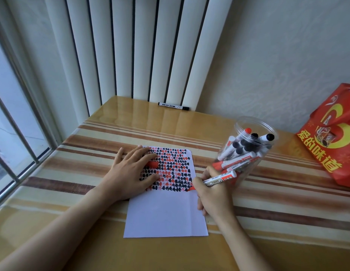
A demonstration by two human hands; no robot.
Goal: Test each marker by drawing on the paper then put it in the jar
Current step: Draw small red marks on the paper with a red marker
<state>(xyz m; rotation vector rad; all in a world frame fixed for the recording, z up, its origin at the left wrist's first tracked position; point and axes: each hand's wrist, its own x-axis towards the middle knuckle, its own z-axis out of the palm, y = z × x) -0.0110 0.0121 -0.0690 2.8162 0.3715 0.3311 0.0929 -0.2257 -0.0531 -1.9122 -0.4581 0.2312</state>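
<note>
My right hand (pixel 211 194) grips a red marker (pixel 219 179), its tip on the paper (pixel 166 214). My left hand (pixel 131 173) lies flat on the paper over a red cap (pixel 153 164). The jar (pixel 246 147) of markers stands just right of the paper.

- The paper (pixel 166 212), a white sheet, is lying flat on the table, its far half covered with rows of red and black marks.
- A white marker (pixel 219 178) with a red tip is being held slanted at the paper's right edge.
- The clear plastic jar (pixel 246 145), standing just right of the paper, is holding many red- and black-capped markers.
</note>
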